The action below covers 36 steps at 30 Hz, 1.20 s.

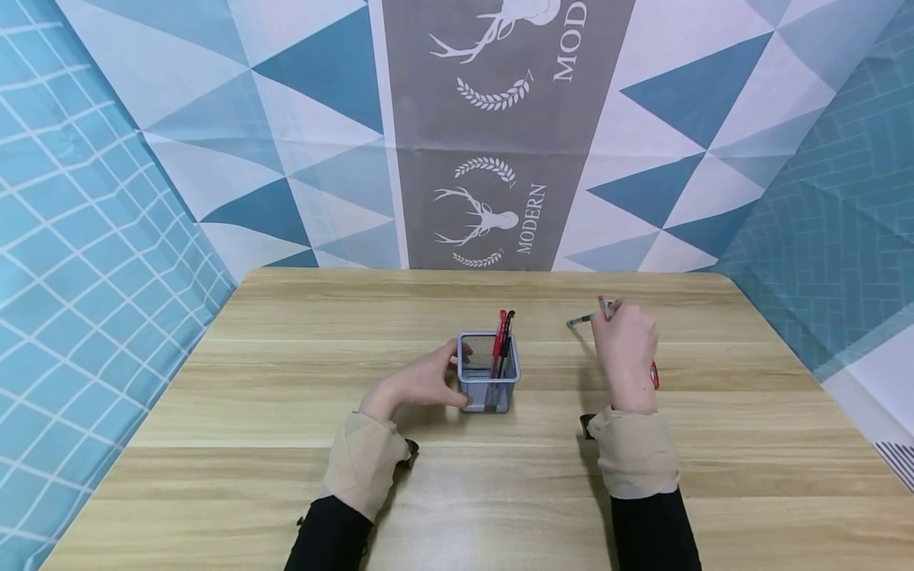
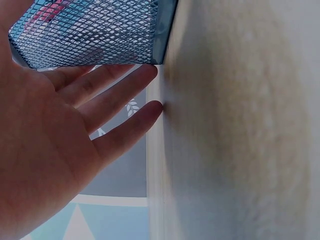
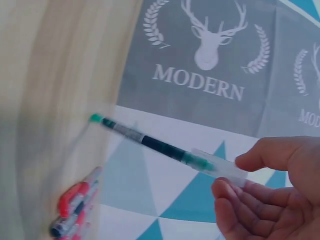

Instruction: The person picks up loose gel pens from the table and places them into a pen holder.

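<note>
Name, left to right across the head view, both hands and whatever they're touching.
Left hand → mesh pen holder → green-tipped pen → right hand.

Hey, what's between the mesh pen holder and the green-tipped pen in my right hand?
Nothing but bare wooden tabletop shows between the mesh pen holder and the green-tipped pen in your right hand, as seen in the head view.

Square grey metal-mesh pen holder upright on table, gripped by left hand; slim green-tipped pen tilted, clear end pinched in right hand.
</note>
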Available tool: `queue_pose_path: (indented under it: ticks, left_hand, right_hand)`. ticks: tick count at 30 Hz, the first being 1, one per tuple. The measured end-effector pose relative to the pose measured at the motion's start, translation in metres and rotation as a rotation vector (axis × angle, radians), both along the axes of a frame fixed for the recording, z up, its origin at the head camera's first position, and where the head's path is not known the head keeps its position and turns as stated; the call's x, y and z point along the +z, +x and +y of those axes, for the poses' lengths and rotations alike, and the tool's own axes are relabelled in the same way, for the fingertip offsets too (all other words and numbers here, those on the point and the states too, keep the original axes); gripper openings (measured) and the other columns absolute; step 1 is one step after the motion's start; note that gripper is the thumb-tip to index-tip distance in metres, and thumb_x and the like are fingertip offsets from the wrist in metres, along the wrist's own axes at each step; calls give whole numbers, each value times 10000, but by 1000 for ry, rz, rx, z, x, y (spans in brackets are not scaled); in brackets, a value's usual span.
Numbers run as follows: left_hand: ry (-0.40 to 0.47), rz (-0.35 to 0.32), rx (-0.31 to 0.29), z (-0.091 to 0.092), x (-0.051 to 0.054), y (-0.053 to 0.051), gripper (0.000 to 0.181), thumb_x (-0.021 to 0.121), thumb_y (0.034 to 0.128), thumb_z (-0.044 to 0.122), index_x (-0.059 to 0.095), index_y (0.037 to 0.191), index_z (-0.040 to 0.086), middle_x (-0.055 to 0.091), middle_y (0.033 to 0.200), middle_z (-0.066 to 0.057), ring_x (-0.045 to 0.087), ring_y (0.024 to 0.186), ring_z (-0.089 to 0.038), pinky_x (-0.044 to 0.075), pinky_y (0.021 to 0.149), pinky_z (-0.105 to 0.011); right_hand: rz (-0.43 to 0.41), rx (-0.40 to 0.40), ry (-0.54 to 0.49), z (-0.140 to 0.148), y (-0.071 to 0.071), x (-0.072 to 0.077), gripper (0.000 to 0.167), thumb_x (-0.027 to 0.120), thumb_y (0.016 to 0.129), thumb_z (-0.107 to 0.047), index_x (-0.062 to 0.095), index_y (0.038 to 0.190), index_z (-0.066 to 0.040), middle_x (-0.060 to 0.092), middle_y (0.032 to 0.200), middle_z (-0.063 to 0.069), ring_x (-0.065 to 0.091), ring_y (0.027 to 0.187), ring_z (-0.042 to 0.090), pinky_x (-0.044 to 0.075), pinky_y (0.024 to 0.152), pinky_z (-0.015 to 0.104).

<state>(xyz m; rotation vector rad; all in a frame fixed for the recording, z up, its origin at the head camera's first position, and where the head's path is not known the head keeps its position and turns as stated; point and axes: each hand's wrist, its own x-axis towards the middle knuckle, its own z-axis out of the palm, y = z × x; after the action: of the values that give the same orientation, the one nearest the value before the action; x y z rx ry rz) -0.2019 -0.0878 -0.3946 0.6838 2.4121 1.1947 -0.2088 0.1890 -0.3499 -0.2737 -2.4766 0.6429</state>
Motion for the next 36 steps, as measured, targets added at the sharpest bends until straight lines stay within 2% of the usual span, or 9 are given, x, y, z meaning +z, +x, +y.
queue_pose_path:
  ticks: [4,9,14,19,23,26,31,36]
  left_hand:
    - [-2,1,0,0,0,0,708,765,631,113,397,1235,86,536,1177,-66,490,1129,-238,372,1015,-408]
    - [-9,0,-3,0,1,0,704,763,636,129,393,1233,86,530,1187,-71,485,1133,-234,372,1015,-403]
    - [-6,-5,-1,0,1,-1,706,762,638,120,392,1238,83,531,1186,-76,487,1132,-236,370,1017,-403]
    - [-7,-5,-4,0,0,-2,713,761,640,125,387,1245,82,530,1188,-78,486,1129,-232,376,1011,-392]
    - [-6,-8,-4,0,-1,-3,728,763,635,128,383,1254,84,527,1194,-79,483,1134,-234,374,1013,-391]
    - [0,-13,-3,0,-1,-3,727,763,636,120,384,1254,86,526,1194,-82,482,1137,-238,370,1016,-397]
    - [-2,-11,0,-1,-1,-2,725,766,635,117,384,1251,88,528,1192,-83,482,1140,-239,365,1020,-401]
    - [-10,-3,-1,-1,-2,-1,721,769,634,132,387,1243,85,527,1197,-87,477,1152,-243,361,1025,-411]
  right_hand:
    - [95,-9,-11,-4,3,7,229,530,840,-148,629,730,27,621,639,163,547,552,322,443,499,409]
    - [189,20,-40,-9,6,14,242,517,859,-134,649,879,68,661,753,204,606,618,338,490,560,435]
    - [282,70,-73,-13,9,21,262,515,882,-149,637,990,56,671,810,203,636,685,316,510,620,434]
    - [412,153,-97,-16,12,28,234,524,882,-138,627,1001,35,667,813,179,643,694,283,516,612,370]
    - [492,193,-125,-19,16,33,225,528,878,-141,649,977,20,675,816,146,634,667,246,439,594,152]
    - [533,213,-160,-22,20,36,223,537,874,-147,669,969,5,682,817,137,627,660,236,350,581,67]
    - [570,258,-229,-28,25,40,234,564,871,-187,675,993,-21,682,830,133,627,684,222,363,574,78]
    - [582,316,-265,-35,29,42,234,587,863,-197,640,982,-4,681,845,127,637,703,204,439,654,83]
